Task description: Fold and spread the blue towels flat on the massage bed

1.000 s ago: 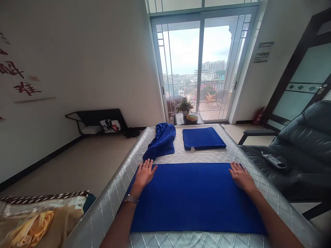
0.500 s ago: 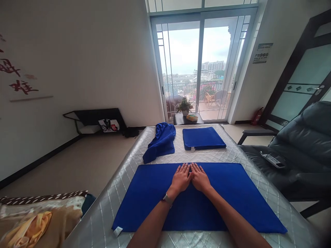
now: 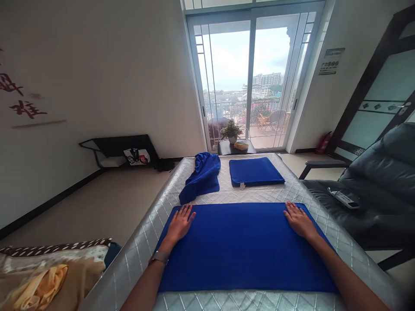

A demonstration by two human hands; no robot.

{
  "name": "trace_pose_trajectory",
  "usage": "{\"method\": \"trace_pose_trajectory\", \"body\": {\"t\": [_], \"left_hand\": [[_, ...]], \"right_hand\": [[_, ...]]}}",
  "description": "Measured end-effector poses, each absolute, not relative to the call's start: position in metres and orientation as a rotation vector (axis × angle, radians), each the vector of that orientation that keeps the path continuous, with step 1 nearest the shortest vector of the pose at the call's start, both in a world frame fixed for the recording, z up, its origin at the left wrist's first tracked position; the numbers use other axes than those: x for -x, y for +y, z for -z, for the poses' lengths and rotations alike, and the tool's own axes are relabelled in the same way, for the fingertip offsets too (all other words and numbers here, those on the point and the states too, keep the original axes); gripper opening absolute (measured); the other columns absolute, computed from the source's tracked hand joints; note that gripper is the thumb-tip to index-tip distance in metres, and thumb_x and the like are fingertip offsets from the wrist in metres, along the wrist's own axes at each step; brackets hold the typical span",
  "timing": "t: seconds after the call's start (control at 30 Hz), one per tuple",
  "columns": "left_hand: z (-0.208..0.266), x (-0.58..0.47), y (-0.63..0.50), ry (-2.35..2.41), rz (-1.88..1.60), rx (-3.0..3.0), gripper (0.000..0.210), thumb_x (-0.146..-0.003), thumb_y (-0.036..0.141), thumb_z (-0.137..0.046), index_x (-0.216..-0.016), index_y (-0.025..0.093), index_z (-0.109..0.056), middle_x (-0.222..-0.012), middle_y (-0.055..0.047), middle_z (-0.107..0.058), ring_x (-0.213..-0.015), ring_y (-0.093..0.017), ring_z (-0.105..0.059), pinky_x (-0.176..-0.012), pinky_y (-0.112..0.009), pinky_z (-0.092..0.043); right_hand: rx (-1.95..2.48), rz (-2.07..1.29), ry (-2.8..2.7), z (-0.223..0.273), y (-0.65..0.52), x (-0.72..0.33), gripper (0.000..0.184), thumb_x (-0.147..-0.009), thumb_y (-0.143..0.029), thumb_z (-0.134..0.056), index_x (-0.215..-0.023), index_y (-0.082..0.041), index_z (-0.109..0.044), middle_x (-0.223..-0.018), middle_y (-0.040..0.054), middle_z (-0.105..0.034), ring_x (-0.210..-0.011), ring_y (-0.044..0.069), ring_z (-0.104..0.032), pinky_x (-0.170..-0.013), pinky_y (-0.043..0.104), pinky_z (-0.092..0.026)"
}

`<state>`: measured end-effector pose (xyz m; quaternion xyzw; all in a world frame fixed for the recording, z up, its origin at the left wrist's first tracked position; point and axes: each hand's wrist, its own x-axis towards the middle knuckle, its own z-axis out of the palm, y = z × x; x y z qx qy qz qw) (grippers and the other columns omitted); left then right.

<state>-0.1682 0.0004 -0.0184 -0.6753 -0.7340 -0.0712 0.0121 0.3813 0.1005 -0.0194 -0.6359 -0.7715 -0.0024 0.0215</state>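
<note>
A blue cloth (image 3: pixel 240 248) lies spread flat as a wide rectangle on the silver quilted mattress (image 3: pixel 201 301). My left hand (image 3: pixel 180 222) rests flat and open on its far left corner, with a watch band on the wrist. Near the far right corner, my right hand (image 3: pixel 300 220) also lies palm down and open, fingers stretched. Beyond the cloth sits a folded blue cloth stack (image 3: pixel 256 170) with a small white tag. To the left of that stack, a crumpled blue cloth (image 3: pixel 204 177) lies in a loose heap.
A black recliner (image 3: pixel 366 181) with a white device (image 3: pixel 344 199) on its seat stands at the right. At the lower left are bedding and a yellow cloth (image 3: pixel 43 285). A potted plant (image 3: pixel 232 131) stands on a small chair by the glass door.
My hands have slid apart from the middle of the cloth's far edge, the left one toward the left corner, the right one toward the right corner. Both stay flat.
</note>
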Motion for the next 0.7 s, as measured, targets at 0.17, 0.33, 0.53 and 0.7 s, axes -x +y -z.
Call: {"method": "trace_pose_trajectory", "body": {"t": [0.17,0.33,0.53,0.7], "left_hand": [[0.030,0.216,-0.008,-2.399,0.278,1.962,0.071,-0.104,0.057,-0.016,-0.156,0.013,-0.033,-0.163,-0.015,-0.032,-0.151,-0.030,-0.027,-0.121,-0.054,-0.026],[0.032,0.211,-0.007,-2.384,0.321,1.952,0.074,-0.102,0.061,-0.015,-0.156,0.013,-0.034,-0.164,-0.016,-0.029,-0.152,-0.030,-0.026,-0.121,-0.055,-0.026],[0.011,0.197,-0.012,-2.297,0.342,1.911,0.070,-0.104,0.056,-0.018,-0.152,0.010,-0.041,-0.160,-0.019,-0.036,-0.149,-0.031,-0.032,-0.121,-0.055,-0.026],[-0.014,0.122,-0.016,-2.072,0.371,2.257,0.070,-0.104,0.056,-0.018,-0.152,0.010,-0.041,-0.159,-0.017,-0.040,-0.149,-0.027,-0.033,-0.122,-0.047,-0.029]], "right_hand": [[2.159,0.014,-2.205,0.030,0.112,-0.431,0.066,-0.102,-0.038,-0.016,-0.158,-0.005,-0.028,-0.164,0.0131,-0.028,-0.152,0.022,-0.023,-0.124,0.043,-0.019],[2.194,0.017,-2.204,0.025,0.110,-0.424,0.065,-0.102,-0.036,-0.016,-0.158,-0.005,-0.028,-0.164,0.0131,-0.027,-0.152,0.022,-0.024,-0.123,0.043,-0.021],[2.160,0.285,-2.193,0.001,0.093,-0.403,0.059,-0.101,-0.027,-0.021,-0.152,-0.006,-0.041,-0.160,0.0131,-0.037,-0.150,0.026,-0.028,-0.123,0.048,-0.019],[1.783,0.269,-2.397,-0.019,0.042,-0.308,0.058,-0.103,-0.029,-0.021,-0.152,-0.006,-0.042,-0.158,0.0140,-0.039,-0.150,0.025,-0.027,-0.123,0.047,-0.021]]}}
